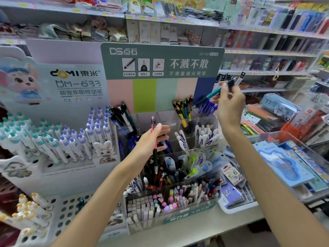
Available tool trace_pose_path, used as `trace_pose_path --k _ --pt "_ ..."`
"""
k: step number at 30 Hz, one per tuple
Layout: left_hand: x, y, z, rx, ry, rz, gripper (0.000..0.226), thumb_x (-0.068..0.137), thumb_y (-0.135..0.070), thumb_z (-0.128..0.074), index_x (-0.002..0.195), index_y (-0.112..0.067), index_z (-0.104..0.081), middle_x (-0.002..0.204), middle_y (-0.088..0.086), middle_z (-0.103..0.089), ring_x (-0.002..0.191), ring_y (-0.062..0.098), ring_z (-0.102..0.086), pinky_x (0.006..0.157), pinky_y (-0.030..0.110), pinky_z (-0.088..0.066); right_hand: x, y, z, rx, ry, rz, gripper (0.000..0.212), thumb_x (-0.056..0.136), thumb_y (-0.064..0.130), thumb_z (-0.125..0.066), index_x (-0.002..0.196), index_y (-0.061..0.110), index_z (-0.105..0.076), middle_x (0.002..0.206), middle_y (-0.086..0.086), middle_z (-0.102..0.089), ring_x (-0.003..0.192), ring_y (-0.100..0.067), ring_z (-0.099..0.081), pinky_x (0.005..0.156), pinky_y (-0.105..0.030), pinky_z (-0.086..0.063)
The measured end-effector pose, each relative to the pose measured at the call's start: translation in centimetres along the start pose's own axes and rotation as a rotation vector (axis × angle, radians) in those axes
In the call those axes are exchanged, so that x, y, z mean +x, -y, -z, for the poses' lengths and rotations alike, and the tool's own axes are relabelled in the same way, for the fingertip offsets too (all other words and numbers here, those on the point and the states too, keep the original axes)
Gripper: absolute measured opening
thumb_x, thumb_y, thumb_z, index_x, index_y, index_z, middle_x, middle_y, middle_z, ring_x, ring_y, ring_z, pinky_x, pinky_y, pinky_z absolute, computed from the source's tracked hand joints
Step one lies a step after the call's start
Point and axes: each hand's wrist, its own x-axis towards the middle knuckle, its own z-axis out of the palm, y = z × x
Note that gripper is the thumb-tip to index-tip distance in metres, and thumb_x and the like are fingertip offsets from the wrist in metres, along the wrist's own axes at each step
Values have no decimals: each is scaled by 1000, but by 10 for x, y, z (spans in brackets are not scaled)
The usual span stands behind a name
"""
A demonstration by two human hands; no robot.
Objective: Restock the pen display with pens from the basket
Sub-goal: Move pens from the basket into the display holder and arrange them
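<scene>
Head view, left hand (153,139) gripping pink pen (154,145), right hand (229,104) pinching teal pen (211,95), clear pen display (170,186) below

The green header card (162,59) of the pen display read "DS点石", "DS-75a" and "不溅不散". The white pen stand (71,82) beside it read "DOMI東米" and "DM-633". A small packet (233,172) showed "6".

Store shelves (267,72) stacked with packaged goods run behind the aisle. A cartoon mouse sign (19,82) stands at left. At right, a clear tray (306,139) holds a blue packaged set (283,163), near a red basket (293,131).
</scene>
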Motion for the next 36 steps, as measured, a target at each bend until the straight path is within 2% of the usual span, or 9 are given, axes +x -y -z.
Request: trace_pose_path --k 4,8,12,17,21,23,27,31,36 --pt "-1 0 -5 85 -34 22 45 102 -47 -23 100 -30 -65 82 -7 -49 71 7 -45 72 23 -40 17 -23 -15 -322 231 109 22 100 18 -45 102 3 -60 96 -13 -61 85 -28 -63 74 -36 -53" --pt "-1 -1 -4 150 -35 -12 44 101 -49 -23 102 -28 -62 68 -8 -38 57 5 -38 52 22 -31 15 -39 -27 -580 470 156 25 96 21 -53 103 2 -67 97 -16 -67 87 -27 -58 67 -27 -30" --pt "0 -6 -2 21 -56 -71 33 102 -38 -34 94 -18 -59 68 -3 -43 43 1 -40 40 19 -40 12 -45 -29 -593 457 114 28 85 24 -69 107 8 -68 97 -10 -72 91 -24 -64 77 -31 -47" --pt "0 -16 1 91 -141 -182 19 99 -25 -49 109 -9 -53 78 6 -63 56 7 -63 61 26 -58 11 -47 -30 -614 399 105 25 83 26 -72 101 10 -70 96 -7 -72 91 -23 -66 78 -30 -48" --pt "17 -31 -8 473 -467 -557 57 88 -29 -67 134 -16 -38 74 -7 -70 68 2 -68 74 19 -51 4 -51 -24 -662 365 143 22 83 27 -69 102 17 -71 99 -1 -72 96 -22 -63 73 -27 -44" --pt "34 -45 -21 622 -580 -711 55 87 -35 -66 131 -15 -40 73 -7 -70 70 6 -68 71 24 -51 -3 -58 -20 -611 332 173 21 84 24 -67 103 18 -70 99 0 -71 96 -22 -61 70 -27 -45" --pt "69 -58 -48 945 -603 -743 45 93 -43 -56 127 -16 -45 73 2 -70 68 27 -68 55 33 -44 -12 -66 -11 -554 281 220 18 86 24 -65 103 21 -69 97 3 -69 86 -14 -59 66 -26 -46" --pt "84 -38 -57 1132 -631 -787 42 92 -44 -57 121 -15 -54 68 3 -66 60 26 -64 49 28 -31 -12 -73 10 -537 312 174 16 86 19 -62 100 21 -69 100 4 -68 84 -11 -60 69 -28 -49" --pt "91 0 -52 1262 -534 -793 36 94 -35 -56 124 -16 -61 111 5 -67 106 28 -56 74 37 -48 -10 -80 30 -531 338 156 18 86 17 -61 101 22 -69 100 6 -68 82 -7 -58 70 -25 -47"
